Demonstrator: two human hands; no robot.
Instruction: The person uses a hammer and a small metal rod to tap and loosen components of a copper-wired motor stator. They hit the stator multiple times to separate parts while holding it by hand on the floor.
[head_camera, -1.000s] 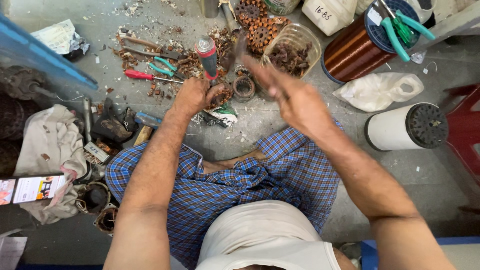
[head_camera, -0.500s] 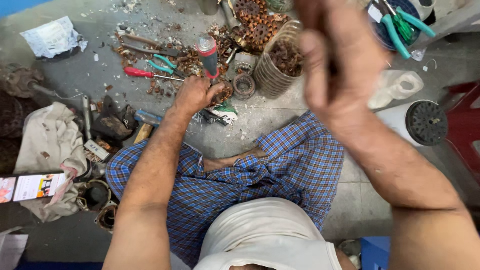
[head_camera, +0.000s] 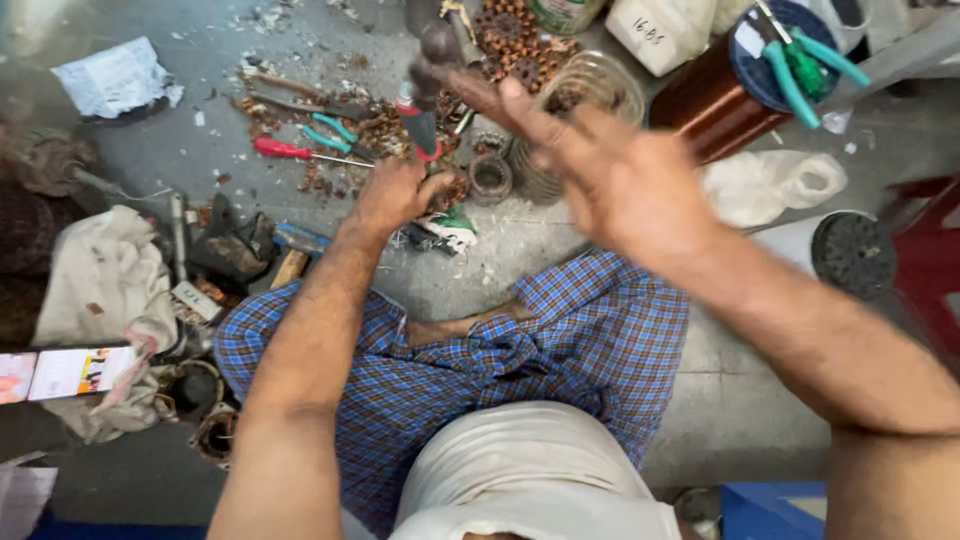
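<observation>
Grey floor (head_camera: 520, 250); scattered pliers (head_camera: 335, 135); rag (head_camera: 100, 290)

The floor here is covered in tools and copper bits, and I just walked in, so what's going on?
A person sits cross-legged on the concrete floor in a blue checked cloth. The left hand is closed on a small metal part on the floor, holding up a red-handled tool. The right hand is raised, blurred, fingers spread, apparently holding nothing. Around them lie red and teal pliers, a large spool of copper wire and a dirty rag.
</observation>
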